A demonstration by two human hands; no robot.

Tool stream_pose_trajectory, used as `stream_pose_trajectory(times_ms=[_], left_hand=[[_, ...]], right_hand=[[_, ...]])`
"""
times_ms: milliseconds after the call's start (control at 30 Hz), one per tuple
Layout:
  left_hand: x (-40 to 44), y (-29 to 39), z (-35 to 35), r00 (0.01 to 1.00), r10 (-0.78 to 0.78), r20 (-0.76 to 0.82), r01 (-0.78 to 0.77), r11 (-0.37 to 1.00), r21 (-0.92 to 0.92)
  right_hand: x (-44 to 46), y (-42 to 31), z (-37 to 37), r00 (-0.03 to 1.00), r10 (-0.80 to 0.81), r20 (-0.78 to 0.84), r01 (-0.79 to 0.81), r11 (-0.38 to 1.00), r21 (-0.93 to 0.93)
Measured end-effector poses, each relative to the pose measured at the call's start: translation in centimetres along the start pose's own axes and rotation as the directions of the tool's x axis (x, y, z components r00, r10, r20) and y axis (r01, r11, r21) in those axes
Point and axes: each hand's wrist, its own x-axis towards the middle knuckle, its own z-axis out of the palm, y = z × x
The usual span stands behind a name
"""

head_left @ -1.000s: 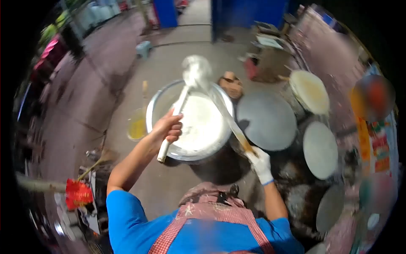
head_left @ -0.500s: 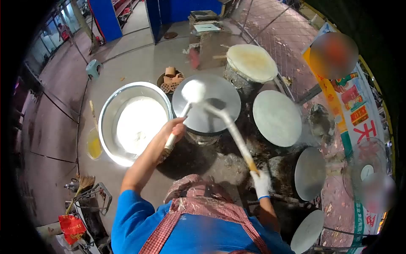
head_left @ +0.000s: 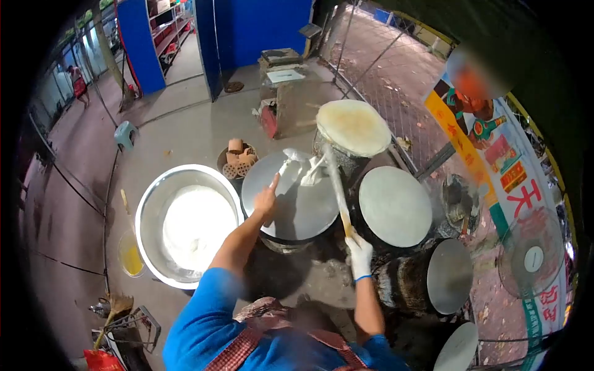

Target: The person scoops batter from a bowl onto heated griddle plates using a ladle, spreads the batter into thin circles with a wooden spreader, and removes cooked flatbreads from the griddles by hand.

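My bare left hand [head_left: 266, 203] is wrapped around the handle of a batter-coated ladle [head_left: 292, 154], which is tilted over the far left of the round griddle [head_left: 291, 207]. White batter [head_left: 312, 178] shows on the griddle's far part, close to the ladle. My right hand [head_left: 359, 252], in a white glove, grips the brown end of a long batter-coated spreader [head_left: 339, 195]. The spreader's far end and thin crosspiece are at the griddle's far right, beside the batter. Whether they touch the surface I cannot tell.
A big metal basin [head_left: 143, 232] of white batter stands left of the griddle, with a container of yellow liquid [head_left: 130, 258] beside it. On the right are a griddle with a browned pancake [head_left: 354, 127], a pale-topped griddle [head_left: 395, 206] and a grey griddle [head_left: 450, 276]. Pierced clay-coloured blocks [head_left: 238, 162] sit behind.
The ladle, rounded and full of white before, is now tipped, and batter lies on the griddle. My right hand and the spreader have moved up and left. The camera view has shifted.
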Motion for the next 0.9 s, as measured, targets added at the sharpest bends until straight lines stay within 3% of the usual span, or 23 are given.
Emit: stream_pose_trajectory(times_ms=[33, 67, 100, 133, 167, 200, 233, 267, 300, 333, 367, 400, 433, 467, 533, 567, 633, 700, 733, 767, 800, 867, 900], left_hand=[[0.1, 0.0, -0.2, 0.999, 0.031, -0.024, -0.03, 0.999, 0.01], [0.3, 0.2, -0.4, 0.999, 0.022, -0.038, -0.024, 0.999, -0.037], [0.8, 0.8, -0.8, 0.999, 0.013, -0.046, -0.016, 0.997, -0.078], [1.4, 1.3, -1.6, 0.998, 0.008, -0.056, -0.014, 0.994, -0.11], [1.8, 2.2, -3.5, 0.996, -0.025, -0.089, 0.004, 0.976, -0.219], [2.4, 2.7, -5.7, 0.993, -0.061, -0.096, 0.028, 0.949, -0.315], [2.9, 1.8, -7.0, 0.965, 0.031, -0.26, -0.14, 0.9, -0.412], [2.7, 1.0, -7.7, 0.905, 0.102, -0.413, -0.312, 0.818, -0.483], [1.4, 0.5, -9.9, 0.964, 0.03, -0.263, -0.174, 0.821, -0.544], [1.0, -1.7, -8.9, 0.933, 0.104, -0.343, -0.272, 0.828, -0.49], [-1.4, -2.4, -10.0, 0.98, 0.08, -0.183, -0.181, 0.745, -0.642], [-3.1, -5.5, -7.4, 0.975, 0.091, -0.204, -0.197, 0.782, -0.592], [-6.3, -6.8, -7.7, 0.996, -0.037, 0.086, 0.086, 0.734, -0.674], [-9.3, -9.0, -6.8, 0.979, -0.098, 0.181, 0.194, 0.736, -0.649], [-15.4, -11.8, -6.8, 0.939, -0.224, 0.262, 0.341, 0.721, -0.604], [-18.0, -13.3, -6.4, 0.947, -0.231, 0.224, 0.321, 0.723, -0.612], [-21.1, -14.9, -5.6, 0.957, -0.237, 0.166, 0.288, 0.723, -0.628], [-22.1, -14.9, -6.1, 0.985, -0.156, 0.079, 0.171, 0.76, -0.627], [-22.9, -14.5, -6.3, 0.991, -0.13, 0.037, 0.124, 0.769, -0.627], [-22.8, -12.7, -8.3, 0.944, -0.265, 0.196, 0.327, 0.686, -0.65], [-23.0, -13.3, -8.1, 0.947, -0.257, 0.191, 0.319, 0.712, -0.625], [-23.1, -14.5, -8.0, 0.963, -0.214, 0.166, 0.271, 0.746, -0.609], [-22.9, -14.3, -8.4, 0.954, -0.231, 0.189, 0.298, 0.756, -0.583]], right_hand=[[-0.8, -3.0, 2.2, 0.986, 0.165, -0.033, -0.15, 0.95, 0.275], [-1.3, -6.1, 4.1, 0.945, 0.328, -0.003, -0.299, 0.865, 0.402], [0.7, -3.4, 5.8, 0.956, 0.29, 0.044, -0.293, 0.949, 0.12], [1.6, -0.7, 5.7, 0.99, 0.136, 0.032, -0.121, 0.949, -0.291], [2.4, 1.1, 5.7, 1.0, -0.021, 0.019, 0.028, 0.75, -0.661], [2.5, -1.4, 5.0, 0.999, -0.035, 0.002, 0.021, 0.553, -0.833], [2.9, -2.0, 4.4, 0.996, 0.073, -0.043, -0.08, 0.653, -0.753], [3.4, 0.1, 4.7, 0.992, -0.095, -0.084, 0.038, 0.854, -0.518], [4.6, 2.4, 7.4, 0.992, 0.042, -0.121, -0.059, 0.988, -0.142], [5.2, 3.7, 10.4, 0.977, 0.184, -0.107, -0.152, 0.956, 0.25], [5.7, 2.4, 13.0, 0.992, 0.118, -0.055, -0.112, 0.989, 0.099], [6.9, 0.5, 14.5, 0.998, 0.064, 0.015, -0.063, 0.996, -0.058], [7.6, -3.7, 13.7, 0.996, 0.085, 0.013, -0.076, 0.936, -0.344], [7.4, -7.2, 12.8, 0.994, 0.11, 0.013, -0.08, 0.801, -0.594], [7.2, -6.9, 8.5, 0.997, 0.07, -0.03, -0.075, 0.831, -0.551], [7.2, -2.8, 8.0, 0.987, 0.133, -0.087, -0.149, 0.966, -0.212], [4.9, -0.1, 10.3, 0.939, 0.314, -0.139, -0.236, 0.884, 0.405], [3.2, -1.7, 17.3, 0.963, 0.089, -0.253, -0.011, 0.956, 0.293], [4.9, 1.3, 18.5, 0.997, 0.065, -0.031, -0.065, 0.998, 0.017], [4.8, -2.5, 17.0, 0.994, 0.096, 0.049, -0.086, 0.979, -0.185], [4.5, -6.5, 15.0, 0.984, 0.13, 0.124, -0.076, 0.925, -0.371], [4.1, -4.7, 10.7, 0.994, 0.101, -0.04, -0.098, 0.993, 0.07], [3.9, -4.2, 9.3, 0.956, 0.289, -0.053, -0.28, 0.95, 0.135]])
